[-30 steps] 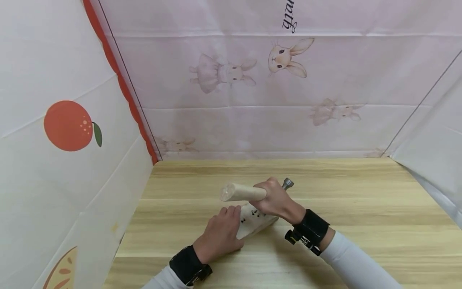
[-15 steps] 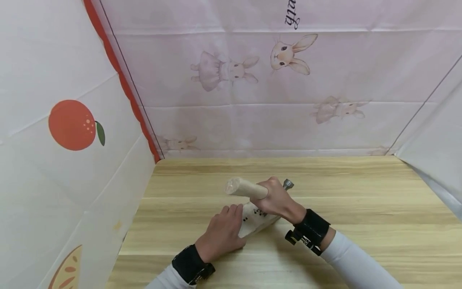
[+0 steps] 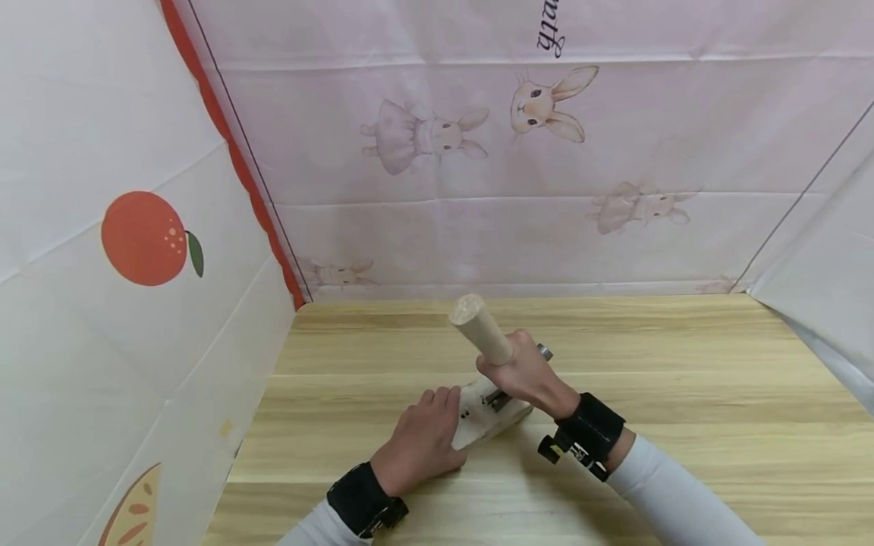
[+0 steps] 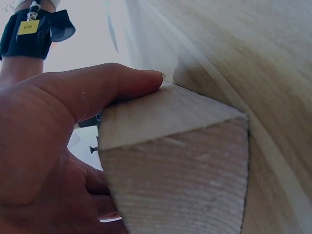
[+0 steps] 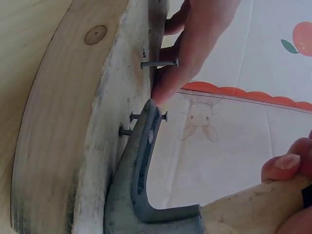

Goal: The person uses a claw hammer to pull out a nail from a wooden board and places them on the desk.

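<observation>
A wooden block lies slanted on the table. My left hand grips its near end, and in the left wrist view the thumb lies across the top side. The handle of a claw hammer is held in my right hand and tilts upward. In the right wrist view the hammer's claw lies close against the block's face among several nails. One nail sticks out above the claw tip. Whether a nail sits in the claw's slot is unclear.
The wooden tabletop meets a pink rabbit-print cloth at the back. White cloth walls stand at left and right, the left one printed with fruit. A black strap with a camera circles each wrist.
The hammer's handle end has swung up and to the right, toward the back cloth, and the claw now shows over the block. The left hand stays on the block.
</observation>
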The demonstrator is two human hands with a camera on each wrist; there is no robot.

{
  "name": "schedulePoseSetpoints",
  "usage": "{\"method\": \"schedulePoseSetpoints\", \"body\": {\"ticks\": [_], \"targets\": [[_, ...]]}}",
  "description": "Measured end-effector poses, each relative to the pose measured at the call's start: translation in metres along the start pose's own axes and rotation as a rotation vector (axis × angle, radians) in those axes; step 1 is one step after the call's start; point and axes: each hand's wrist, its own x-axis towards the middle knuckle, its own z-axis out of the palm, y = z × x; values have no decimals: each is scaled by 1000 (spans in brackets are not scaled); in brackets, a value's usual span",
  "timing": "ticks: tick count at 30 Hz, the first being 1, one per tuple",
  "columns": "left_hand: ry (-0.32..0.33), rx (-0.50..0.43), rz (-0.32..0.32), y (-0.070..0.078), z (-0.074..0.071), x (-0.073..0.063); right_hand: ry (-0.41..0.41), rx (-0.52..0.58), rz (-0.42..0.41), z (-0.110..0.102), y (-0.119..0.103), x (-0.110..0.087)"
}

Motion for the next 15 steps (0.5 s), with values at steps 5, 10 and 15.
{"method": "schedulePoseSetpoints", "body": {"ticks": [5,10,15], "targets": [[-18,-9,-9,1,-1,0,-3,48,93,-3,1,1],[-19,-17,-9,0,0,0,-1,93,190,-7,0,2],[-11,-15,-1,0,0,0,17,145,202,-11,1,5]]}}
